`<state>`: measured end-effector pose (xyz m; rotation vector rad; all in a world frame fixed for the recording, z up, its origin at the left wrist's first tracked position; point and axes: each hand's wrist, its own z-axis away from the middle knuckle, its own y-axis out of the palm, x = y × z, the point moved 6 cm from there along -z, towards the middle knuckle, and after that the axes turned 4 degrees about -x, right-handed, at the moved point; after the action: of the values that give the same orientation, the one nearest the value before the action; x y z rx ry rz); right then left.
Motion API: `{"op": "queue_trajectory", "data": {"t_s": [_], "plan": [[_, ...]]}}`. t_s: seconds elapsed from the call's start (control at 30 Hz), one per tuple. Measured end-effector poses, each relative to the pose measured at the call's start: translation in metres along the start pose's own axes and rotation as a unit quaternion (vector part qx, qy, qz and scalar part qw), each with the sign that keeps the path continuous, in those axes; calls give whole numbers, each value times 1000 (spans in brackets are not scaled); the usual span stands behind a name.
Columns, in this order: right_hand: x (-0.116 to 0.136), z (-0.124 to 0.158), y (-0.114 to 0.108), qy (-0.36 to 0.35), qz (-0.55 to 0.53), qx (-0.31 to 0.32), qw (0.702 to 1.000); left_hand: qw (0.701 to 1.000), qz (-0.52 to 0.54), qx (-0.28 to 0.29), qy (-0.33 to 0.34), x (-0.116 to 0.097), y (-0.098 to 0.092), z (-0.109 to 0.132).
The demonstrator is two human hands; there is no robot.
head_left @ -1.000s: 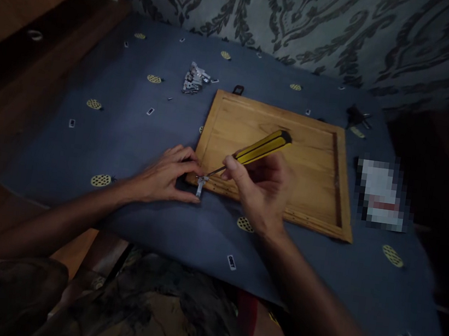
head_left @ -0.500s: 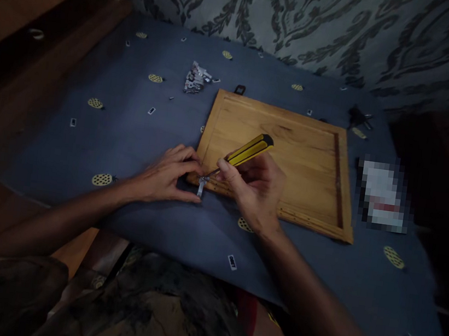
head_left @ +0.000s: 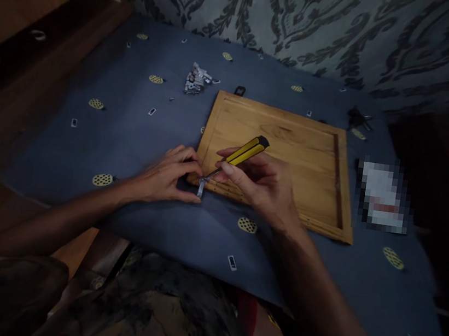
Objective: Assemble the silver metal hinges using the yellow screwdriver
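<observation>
A framed wooden panel (head_left: 277,147) lies on the cloth-covered table, its recessed face up. At its near left corner sits a small metal hinge (head_left: 201,188), part of it jutting past the panel's edge. My left hand (head_left: 168,174) steadies this hinge, thumb on the near side and fingers on the panel corner. Between the thumb and fingers of my right hand (head_left: 266,182) is a yellow and black screwdriver (head_left: 247,150). It slants down to the left, with its tip at the hinge; the exact contact with a screw is too small to make out.
Behind the panel's left side is a pile of metal hinges (head_left: 197,80), with a tiny metal piece (head_left: 171,99) nearby. A black object (head_left: 357,118) lies at the back right, and a blurred-out packet (head_left: 384,194) sits right of the panel. A patterned wall stands behind the table.
My right hand has rolled round the screwdriver handle and shifted slightly right, its fingers now more spread. The handle has tipped a little left and down. My left hand, hinge and panel stay put.
</observation>
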<state>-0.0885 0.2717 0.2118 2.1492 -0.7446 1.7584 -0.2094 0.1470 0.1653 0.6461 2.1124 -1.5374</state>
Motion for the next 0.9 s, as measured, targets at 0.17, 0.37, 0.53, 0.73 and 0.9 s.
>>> {"op": "queue_trajectory", "data": {"t_s": [0.17,0.37,0.53,0.73,0.9], "plan": [[-5,5,2,-56,56,-41,996,1000,0,10,-5,0,1,-1],[-8,13,-1,-86,80,-159,980,1000,-3,5,-6,0,1,-2],[14,13,-17,-127,-8,-276,953,1000,3,8,-2,-1,1,-2],[-1,9,-4,-59,22,-168,984,1000,-2,1,2,2,0,0],[-7,10,2,-59,36,-146,987,1000,1,5,0,2,1,0]]}}
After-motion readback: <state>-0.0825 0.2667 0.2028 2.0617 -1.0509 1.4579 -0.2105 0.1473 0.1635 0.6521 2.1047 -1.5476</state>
